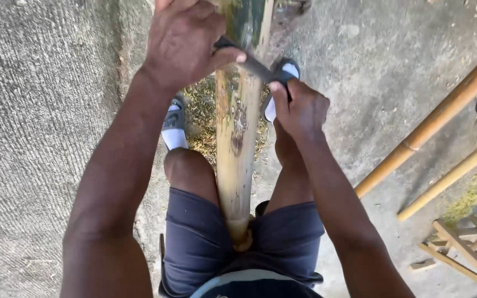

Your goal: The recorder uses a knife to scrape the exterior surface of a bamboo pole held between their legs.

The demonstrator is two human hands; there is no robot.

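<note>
Inspection of the head view: a seated person holds a thick bamboo pole (237,143) lengthwise between the knees, its near end butted against the lap at 6 o'clock and its far end running out of frame at 12 o'clock. A dark blade (252,63) lies crosswise over the pole's upper face, set at a slant from 11 o'clock down toward 2 o'clock. The left hand (183,38) is closed around the blade's end at 11 o'clock; its grip is tight, thumb pressed along the tool. The right hand (300,107) is closed on the opposite end at 2 o'clock, fingers curled over it. The pole's skin below the blade is pale and mottled, while the stretch beyond the blade is green, which suggests, as a judgement, that scraping of the outer skin is the step in hand. Fine yellowish shavings (202,118) lie on the concrete floor (40,138) between the sandalled feet, consistent with that reading. The next stroke would call for even pressure from both hands, the blade kept flat to the curve, and the pole held steady by the knees. Two further bamboo poles (443,113) lie at 3 o'clock, well apart from the work, and a wooden frame (462,248) sits at 4 o'clock.
</note>
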